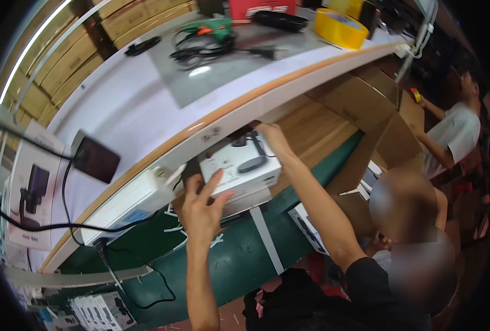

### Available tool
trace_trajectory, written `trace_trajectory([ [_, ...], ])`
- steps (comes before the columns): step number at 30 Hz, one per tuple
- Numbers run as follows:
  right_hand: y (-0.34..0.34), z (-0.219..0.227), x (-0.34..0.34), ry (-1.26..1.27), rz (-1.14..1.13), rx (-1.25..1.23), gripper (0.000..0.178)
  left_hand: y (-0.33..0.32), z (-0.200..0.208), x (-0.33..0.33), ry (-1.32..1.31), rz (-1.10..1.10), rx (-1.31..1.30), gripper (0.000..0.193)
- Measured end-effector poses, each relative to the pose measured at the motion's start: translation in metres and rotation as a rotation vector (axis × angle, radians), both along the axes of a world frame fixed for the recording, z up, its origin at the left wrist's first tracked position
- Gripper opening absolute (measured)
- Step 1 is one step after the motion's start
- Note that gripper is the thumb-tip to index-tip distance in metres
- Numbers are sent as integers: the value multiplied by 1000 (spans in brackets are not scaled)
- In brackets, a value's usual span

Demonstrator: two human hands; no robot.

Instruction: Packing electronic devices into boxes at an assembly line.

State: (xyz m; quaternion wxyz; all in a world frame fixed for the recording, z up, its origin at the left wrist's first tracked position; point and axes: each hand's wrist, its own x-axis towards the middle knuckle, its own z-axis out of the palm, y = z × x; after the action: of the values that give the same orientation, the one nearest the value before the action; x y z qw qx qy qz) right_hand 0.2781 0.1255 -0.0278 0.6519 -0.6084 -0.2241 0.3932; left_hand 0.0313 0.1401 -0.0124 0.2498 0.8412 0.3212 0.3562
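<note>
A white carton printed with a black device is tilted between my hands, above the green work surface. My left hand grips its near left corner, with the fingers spread over the top and front. My right hand curls over the far right edge; its fingertips are partly hidden behind the carton. Directly beneath the carton shows the edge of another white item, whose kind I cannot make out. Right of it, a white printed box stands near my right forearm.
A raised white shelf with an orange edge runs behind my hands, holding yellow tape and a green corded tool. A black cable crosses the left. Open cardboard boxes stand right; people are beyond.
</note>
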Motion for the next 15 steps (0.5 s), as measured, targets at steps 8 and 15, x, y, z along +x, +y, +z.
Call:
trace_trajectory([
  [8, -92, -9, -21, 61, 67, 124, 59, -79, 5, -19, 8, -182, -68, 52],
  [15, -271, 27, -123, -837, 42, 89, 77, -159, 77, -108, 337, -714, 228, 45],
])
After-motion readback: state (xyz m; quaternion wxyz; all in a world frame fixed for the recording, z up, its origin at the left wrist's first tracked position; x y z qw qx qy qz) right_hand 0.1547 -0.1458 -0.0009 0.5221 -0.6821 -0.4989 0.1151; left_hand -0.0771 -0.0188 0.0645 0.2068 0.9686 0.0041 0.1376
